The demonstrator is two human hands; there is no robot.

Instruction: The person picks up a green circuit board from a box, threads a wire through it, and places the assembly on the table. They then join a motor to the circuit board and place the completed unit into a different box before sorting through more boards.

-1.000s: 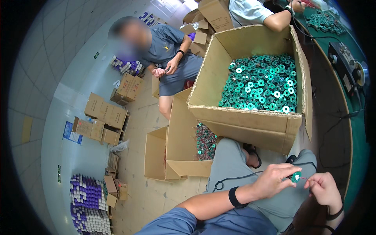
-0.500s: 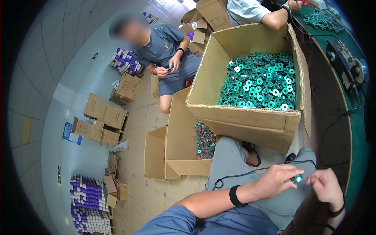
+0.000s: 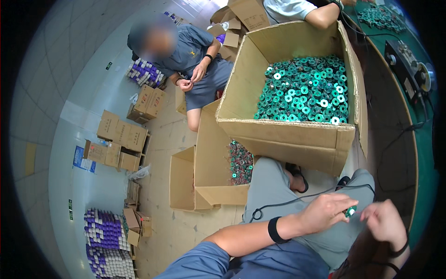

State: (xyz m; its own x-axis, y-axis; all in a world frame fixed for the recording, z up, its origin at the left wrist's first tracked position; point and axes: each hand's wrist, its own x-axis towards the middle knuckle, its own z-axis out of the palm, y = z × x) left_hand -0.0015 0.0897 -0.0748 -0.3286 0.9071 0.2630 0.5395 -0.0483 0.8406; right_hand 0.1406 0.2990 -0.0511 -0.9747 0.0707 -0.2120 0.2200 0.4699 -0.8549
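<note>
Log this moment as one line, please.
left hand: holding green part | right hand: beside it, blurred, grip unclear | big box: ahead, green pieces inside

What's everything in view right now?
held part: one, green, left hand
big box: one, brown, upper right
smaller boxes: two, brown, left of big box
other boxes: several, brown, left and top
table: one, green, right
loose parts: many, mostly green, in boxes, on table
device: one, black, on table
cables: several, black, right half
stacks: several, purple-white, left
people: two, blue and pale tops, top
left hand: one, black wristband, lower right
right hand: one, blurred, lower right
</note>
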